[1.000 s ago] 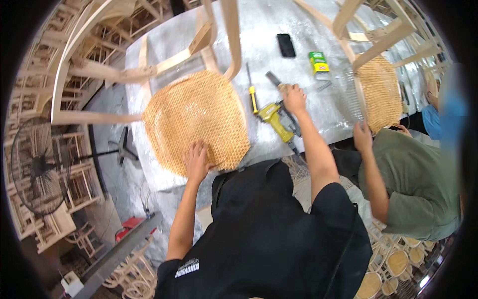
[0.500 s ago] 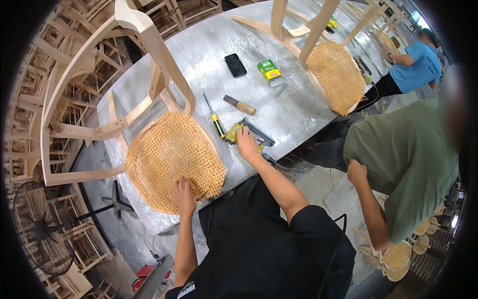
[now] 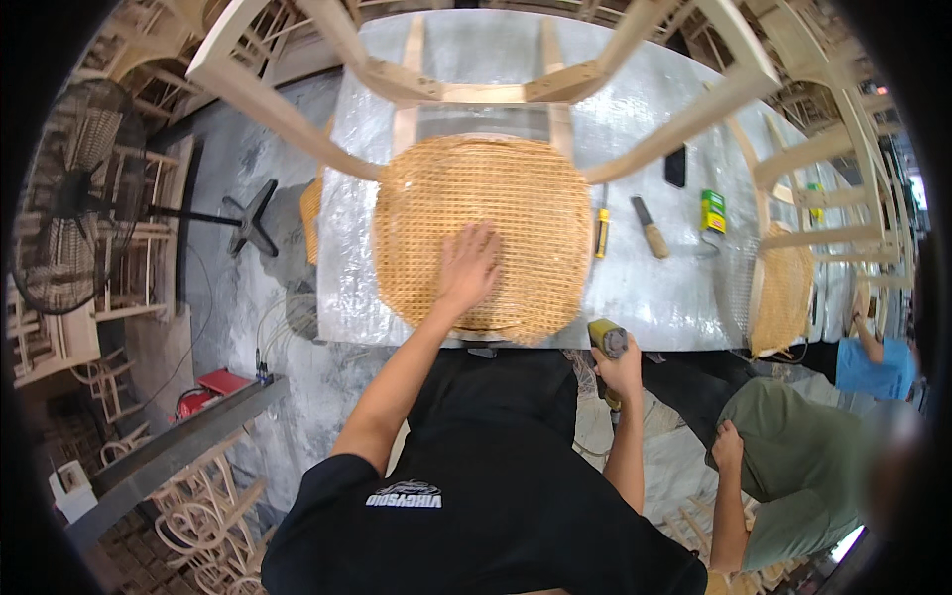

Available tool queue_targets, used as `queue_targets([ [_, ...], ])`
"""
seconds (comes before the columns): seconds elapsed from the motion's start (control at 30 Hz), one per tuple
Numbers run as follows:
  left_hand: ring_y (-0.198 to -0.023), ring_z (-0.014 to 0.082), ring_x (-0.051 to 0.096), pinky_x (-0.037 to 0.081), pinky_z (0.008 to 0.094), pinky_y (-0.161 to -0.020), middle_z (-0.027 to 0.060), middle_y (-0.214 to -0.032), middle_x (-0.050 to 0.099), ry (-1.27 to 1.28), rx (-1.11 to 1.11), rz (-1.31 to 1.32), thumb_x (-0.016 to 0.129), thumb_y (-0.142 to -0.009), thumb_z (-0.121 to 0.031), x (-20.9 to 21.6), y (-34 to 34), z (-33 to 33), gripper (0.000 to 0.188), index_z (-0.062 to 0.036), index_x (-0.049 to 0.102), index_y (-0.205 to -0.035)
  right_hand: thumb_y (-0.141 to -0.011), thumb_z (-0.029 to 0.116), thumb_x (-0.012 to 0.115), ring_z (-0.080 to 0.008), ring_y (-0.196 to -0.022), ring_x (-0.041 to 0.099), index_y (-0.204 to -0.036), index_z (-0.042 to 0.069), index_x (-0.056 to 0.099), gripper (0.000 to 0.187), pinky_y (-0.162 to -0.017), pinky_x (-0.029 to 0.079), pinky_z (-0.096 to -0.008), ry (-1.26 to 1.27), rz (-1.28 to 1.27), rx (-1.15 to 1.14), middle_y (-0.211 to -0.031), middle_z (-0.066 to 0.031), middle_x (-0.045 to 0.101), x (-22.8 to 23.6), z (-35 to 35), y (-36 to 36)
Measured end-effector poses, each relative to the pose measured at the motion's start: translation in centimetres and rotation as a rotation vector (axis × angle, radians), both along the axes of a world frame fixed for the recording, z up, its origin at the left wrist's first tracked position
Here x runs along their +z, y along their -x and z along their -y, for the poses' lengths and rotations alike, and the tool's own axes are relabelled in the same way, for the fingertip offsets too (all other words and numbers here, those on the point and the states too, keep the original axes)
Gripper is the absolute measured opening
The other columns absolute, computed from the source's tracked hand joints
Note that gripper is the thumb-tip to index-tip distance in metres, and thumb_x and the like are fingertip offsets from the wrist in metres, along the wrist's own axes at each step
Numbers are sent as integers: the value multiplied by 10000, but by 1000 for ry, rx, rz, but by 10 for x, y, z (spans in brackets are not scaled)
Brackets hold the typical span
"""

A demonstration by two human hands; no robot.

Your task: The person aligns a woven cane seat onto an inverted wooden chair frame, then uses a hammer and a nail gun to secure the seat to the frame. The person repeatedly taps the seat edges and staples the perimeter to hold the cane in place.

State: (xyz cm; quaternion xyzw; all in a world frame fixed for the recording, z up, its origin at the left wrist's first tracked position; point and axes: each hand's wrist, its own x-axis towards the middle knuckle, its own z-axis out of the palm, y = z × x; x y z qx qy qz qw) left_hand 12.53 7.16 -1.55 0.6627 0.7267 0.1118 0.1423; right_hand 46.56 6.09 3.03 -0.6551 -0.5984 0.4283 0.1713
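Observation:
A woven cane seat point(image 3: 535, 218) lies on a pale wooden chair frame point(image 3: 486, 92), right in front of me on the table. My left hand point(image 3: 470, 266) rests flat on the cane, fingers stretched out. At the table's near edge, to the right of the seat, my right hand point(image 3: 620, 369) is wrapped round a yellow-green nail gun point(image 3: 605, 335). Beyond that hand lie a yellow and black screwdriver point(image 3: 601, 234) and a wood-handled scraper point(image 3: 650, 230).
A black phone point(image 3: 674, 168) and a green and yellow box point(image 3: 713, 211) lie on the plastic-covered table point(image 3: 684, 307). Another cane chair point(image 3: 786, 288) stands on the right. A person in green point(image 3: 793, 466) is close by on my right. A fan point(image 3: 79, 193) stands left.
My view has swung left, with the chair now centred. The right hand has picked the nail gun up off the table and brought it to the near edge. My left hand stays on the cane.

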Motion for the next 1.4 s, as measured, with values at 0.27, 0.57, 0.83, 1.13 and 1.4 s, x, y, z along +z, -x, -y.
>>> queue_targets([
  [0.27, -1520, 330, 239, 93, 622, -1221, 139, -1598, 339, 30, -23, 148, 510, -1012, -390, 2, 35, -37, 582, -123, 427, -1521, -868, 23, 711, -108, -488, 565, -1020, -41, 683, 167, -443, 437, -274, 22, -214, -152, -727, -45, 660, 62, -54, 133],
  [0.57, -1345, 397, 398, 330, 568, -1071, 266, -1470, 352, -199, 421, 142, 701, -909, -329, 11, 159, 8, 663, 53, 440, -1384, -857, 15, 736, -116, -480, 543, -962, -30, 653, 141, -414, 409, -272, 65, -380, -329, -774, -73, 663, 31, -170, 287],
  [0.83, -921, 381, 741, 571, 428, -796, 265, -993, 736, -56, 603, 931, 764, -898, -337, -11, 194, -17, 586, 68, 515, -1242, -838, 1, 723, -126, -466, 556, -897, -29, 661, 91, -415, 434, -280, 53, -331, -314, -711, -67, 655, 10, -204, 326],
  [1.13, -884, 359, 751, 579, 418, -757, 254, -961, 739, -54, 579, 1024, 755, -905, -286, -7, 197, -17, 450, 60, 582, -1134, -830, -11, 682, -126, -470, 551, -863, -34, 667, 43, -416, 429, -282, 45, -160, -267, -728, -79, 667, 3, -216, 337],
  [1.4, -915, 365, 746, 573, 426, -792, 239, -976, 744, -40, 585, 1016, 754, -909, -289, -11, 196, -14, 491, 65, 577, -1200, -845, -7, 654, -133, -478, 540, -857, -48, 666, 44, -414, 424, -292, 74, -226, -284, -763, -111, 689, 11, -216, 340],
])
